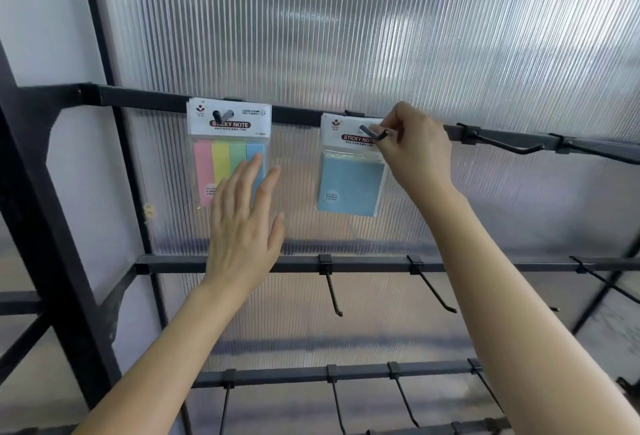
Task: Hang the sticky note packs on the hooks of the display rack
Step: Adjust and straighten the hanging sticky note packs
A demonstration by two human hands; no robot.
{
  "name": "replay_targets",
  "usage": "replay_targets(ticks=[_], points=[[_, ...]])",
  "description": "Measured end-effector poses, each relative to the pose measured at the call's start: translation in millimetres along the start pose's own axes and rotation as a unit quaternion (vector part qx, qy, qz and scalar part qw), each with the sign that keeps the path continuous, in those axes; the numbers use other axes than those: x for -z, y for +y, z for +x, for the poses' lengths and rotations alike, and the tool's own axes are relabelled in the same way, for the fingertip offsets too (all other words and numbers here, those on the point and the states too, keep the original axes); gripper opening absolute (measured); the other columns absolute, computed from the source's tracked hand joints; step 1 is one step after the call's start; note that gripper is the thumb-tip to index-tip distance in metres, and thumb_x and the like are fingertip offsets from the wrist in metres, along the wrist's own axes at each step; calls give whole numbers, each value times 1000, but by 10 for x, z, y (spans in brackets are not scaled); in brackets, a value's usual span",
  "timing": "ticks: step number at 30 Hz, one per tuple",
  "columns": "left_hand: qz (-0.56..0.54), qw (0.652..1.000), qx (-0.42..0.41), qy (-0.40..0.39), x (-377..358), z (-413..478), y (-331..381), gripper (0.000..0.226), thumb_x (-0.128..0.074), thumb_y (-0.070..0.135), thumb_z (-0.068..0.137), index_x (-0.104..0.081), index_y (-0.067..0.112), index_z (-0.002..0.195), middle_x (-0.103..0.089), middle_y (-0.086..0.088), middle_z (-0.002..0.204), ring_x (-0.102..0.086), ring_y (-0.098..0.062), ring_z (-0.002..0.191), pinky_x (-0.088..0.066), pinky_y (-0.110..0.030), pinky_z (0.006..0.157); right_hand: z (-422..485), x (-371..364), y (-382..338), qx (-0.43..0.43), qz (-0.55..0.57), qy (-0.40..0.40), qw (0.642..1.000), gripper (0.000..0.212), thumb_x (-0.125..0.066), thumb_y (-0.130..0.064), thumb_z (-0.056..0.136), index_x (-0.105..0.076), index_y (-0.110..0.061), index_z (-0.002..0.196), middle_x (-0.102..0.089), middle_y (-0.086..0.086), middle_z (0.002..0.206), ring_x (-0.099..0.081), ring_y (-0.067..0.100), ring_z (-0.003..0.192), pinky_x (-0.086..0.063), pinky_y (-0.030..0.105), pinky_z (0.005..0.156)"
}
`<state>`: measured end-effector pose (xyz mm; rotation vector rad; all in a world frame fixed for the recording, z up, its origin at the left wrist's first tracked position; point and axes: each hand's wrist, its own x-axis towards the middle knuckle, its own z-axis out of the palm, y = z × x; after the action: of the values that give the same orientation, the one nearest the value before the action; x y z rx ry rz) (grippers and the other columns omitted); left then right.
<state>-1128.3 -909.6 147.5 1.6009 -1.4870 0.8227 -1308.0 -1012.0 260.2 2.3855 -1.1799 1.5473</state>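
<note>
I'm looking at a shop-style setting: a black metal display rack (166,264), rows of peg hooks (333,292), carded sticky note packs (228,123) hanging against ribbed translucent panelling (346,36)

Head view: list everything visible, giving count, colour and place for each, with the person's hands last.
striped sticky note pack: one, pink, yellow, green and blue strips, hanging on the top rail's left hook
blue sticky note pack: one, blue, on the next hook to the right
empty hooks: several, black, on the top rail right of the packs and on the lower rails
display rack: one, black, across the view
ribbed panel: one, translucent, behind the rails
left hand: one, open, in front of the striped pack's lower part
right hand: one, pinches the blue pack's header at its hook
</note>
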Motion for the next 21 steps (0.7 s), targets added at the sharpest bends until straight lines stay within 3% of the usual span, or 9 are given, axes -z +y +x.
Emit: replay_targets(ticks=[3, 8, 10, 14, 18, 21], points=[[-3, 1000, -4, 5, 3, 9, -20, 53, -40, 25, 88, -30, 11, 138, -28, -18, 146, -22, -29, 135, -14, -42, 111, 80, -110, 36, 14, -22, 17, 1000, 15, -59, -23, 89, -56, -10, 83, -53, -5, 81, -42, 10, 74, -23, 19, 50], [-8, 1000, -6, 1, 11, -9, -53, 54, -41, 24, 88, -31, 9, 138, -29, -17, 146, -22, -29, 135, -11, -39, 111, 75, -244, 26, -21, -59, 56, 996, 17, -59, -28, 91, -58, -11, 88, -55, 1, 93, -44, 12, 79, -21, 25, 52], [-10, 1000, -9, -3, 24, -32, -68, 53, -41, 24, 88, -32, 8, 138, -29, -17, 146, -22, -29, 134, -11, -39, 111, 24, -258, 12, -30, -58, 72, 995, 17, -60, -26, 89, -57, -11, 96, -55, 2, 99, -49, 16, 87, -26, 24, 57], [-21, 1000, -8, -12, 56, -115, -99, 53, -41, 23, 87, -32, 8, 137, -30, -17, 145, -24, -29, 134, -11, -39, 112, -206, -261, 14, -12, -35, 94, 995, 41, -64, -21, 83, -51, -7, 119, -54, 10, 114, -52, 26, 102, -39, 30, 73], [-31, 999, -4, -35, 76, -304, -97, 54, -49, 17, 88, -33, 8, 138, -29, -16, 146, -23, -29, 134, -15, -42, 111, -597, -263, -29, -24, -71, 9, 997, 63, -60, -24, 88, -31, -10, 142, -38, 13, 142, -38, 29, 126, -31, 39, 99], [-38, 997, -13, -67, 106, -484, -103, 59, -57, 12, 87, -31, 8, 139, -30, -17, 147, -22, -29, 135, -11, -41, 112, -939, -277, -89, 15, -129, -59, 990, 71, -57, -28, 91, -19, -14, 148, -24, 16, 151, -24, 32, 138, -24, 46, 107]])
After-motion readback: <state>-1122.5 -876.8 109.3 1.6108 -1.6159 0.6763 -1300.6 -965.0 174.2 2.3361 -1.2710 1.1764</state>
